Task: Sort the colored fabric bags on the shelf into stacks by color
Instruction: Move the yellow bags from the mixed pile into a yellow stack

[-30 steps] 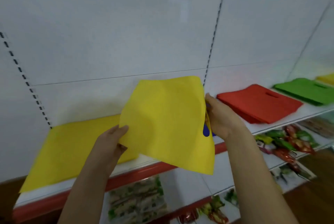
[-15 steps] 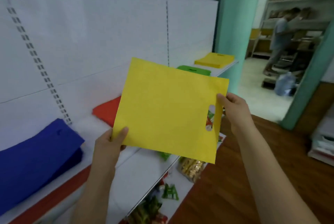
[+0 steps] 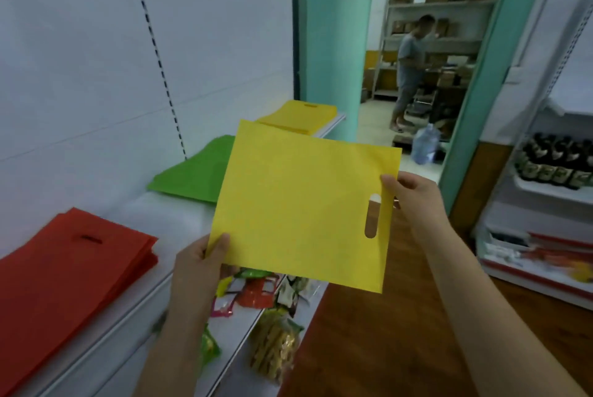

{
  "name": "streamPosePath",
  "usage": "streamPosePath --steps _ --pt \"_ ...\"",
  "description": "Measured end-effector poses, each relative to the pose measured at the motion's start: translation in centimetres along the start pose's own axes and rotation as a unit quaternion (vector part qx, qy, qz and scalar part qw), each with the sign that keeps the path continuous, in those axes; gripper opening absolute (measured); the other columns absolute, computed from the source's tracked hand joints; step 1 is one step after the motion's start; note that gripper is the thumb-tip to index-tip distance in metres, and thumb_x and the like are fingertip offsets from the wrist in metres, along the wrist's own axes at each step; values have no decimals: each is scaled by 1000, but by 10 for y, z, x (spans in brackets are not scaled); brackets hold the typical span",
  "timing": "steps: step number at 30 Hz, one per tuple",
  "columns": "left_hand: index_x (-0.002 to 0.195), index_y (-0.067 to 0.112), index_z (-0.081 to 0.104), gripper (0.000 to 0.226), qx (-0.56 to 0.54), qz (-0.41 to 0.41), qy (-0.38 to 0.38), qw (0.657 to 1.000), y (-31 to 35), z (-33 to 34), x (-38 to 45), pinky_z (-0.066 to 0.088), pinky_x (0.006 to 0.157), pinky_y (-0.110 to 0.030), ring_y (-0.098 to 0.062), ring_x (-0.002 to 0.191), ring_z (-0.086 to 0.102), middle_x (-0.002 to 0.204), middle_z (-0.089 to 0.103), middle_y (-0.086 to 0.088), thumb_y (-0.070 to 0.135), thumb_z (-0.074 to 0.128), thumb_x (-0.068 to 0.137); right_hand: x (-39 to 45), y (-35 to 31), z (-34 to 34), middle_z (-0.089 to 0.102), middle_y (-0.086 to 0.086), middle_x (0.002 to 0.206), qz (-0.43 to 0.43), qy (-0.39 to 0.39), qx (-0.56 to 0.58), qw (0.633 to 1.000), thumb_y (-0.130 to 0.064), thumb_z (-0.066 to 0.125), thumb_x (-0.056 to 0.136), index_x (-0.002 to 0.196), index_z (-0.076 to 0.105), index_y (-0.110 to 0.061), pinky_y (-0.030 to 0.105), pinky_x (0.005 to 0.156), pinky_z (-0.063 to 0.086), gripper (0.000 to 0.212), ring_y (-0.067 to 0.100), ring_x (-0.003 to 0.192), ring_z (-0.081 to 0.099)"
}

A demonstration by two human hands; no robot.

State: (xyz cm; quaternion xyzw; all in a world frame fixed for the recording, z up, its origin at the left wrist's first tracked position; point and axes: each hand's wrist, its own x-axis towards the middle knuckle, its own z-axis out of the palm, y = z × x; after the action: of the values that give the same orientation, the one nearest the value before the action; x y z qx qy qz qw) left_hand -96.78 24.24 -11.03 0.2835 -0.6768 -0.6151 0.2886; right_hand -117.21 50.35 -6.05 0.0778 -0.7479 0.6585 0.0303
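Note:
I hold a flat yellow fabric bag (image 3: 301, 204) in the air in front of the white shelf (image 3: 179, 213), its handle slot on the right side. My left hand (image 3: 202, 265) pinches its lower left corner. My right hand (image 3: 410, 197) pinches its right edge beside the slot. On the shelf lie a red stack (image 3: 64, 271) at the near left, a green stack (image 3: 195, 172) further along, and a yellow stack (image 3: 298, 116) at the far end, partly hidden by the held bag.
Snack packets (image 3: 272, 329) fill the lower shelves below the bag. A wooden floor (image 3: 385, 332) runs to the right. Another shelf unit with bottles (image 3: 555, 165) stands at right. Through a teal doorway a person (image 3: 407, 72) stands by storage racks.
My view has swung right along the shelf: the blue stack has left the view, and the red, green and yellow stacks have come closer. Both hands still hold the yellow bag.

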Motion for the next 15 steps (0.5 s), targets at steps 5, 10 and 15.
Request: streamPosePath --steps 5,10,15 --pt "97 17 69 13 -11 9 -3 1000 22 78 110 57 59 -29 -22 65 72 92 73 -9 27 61 97 140 -16 18 74 -1 87 -22 1 -21 1000 -26 72 90 86 73 -23 29 72 52 5 23 90 68" --pt "107 5 68 20 16 5 -35 999 40 154 198 57 57 -28 -19 63 73 99 72 -12 21 59 98 257 -11 24 70 21 100 -23 -12 -29 999 -20 61 97 86 73 -18 46 89 57 16 37 95 67" --pt "107 17 65 11 55 15 -18 998 42 220 259 54 63 -29 -23 76 72 101 70 -3 22 58 99 358 25 17 74 10 90 -18 1 -18 1000 -21 63 95 78 72 -27 42 84 58 21 31 90 69"
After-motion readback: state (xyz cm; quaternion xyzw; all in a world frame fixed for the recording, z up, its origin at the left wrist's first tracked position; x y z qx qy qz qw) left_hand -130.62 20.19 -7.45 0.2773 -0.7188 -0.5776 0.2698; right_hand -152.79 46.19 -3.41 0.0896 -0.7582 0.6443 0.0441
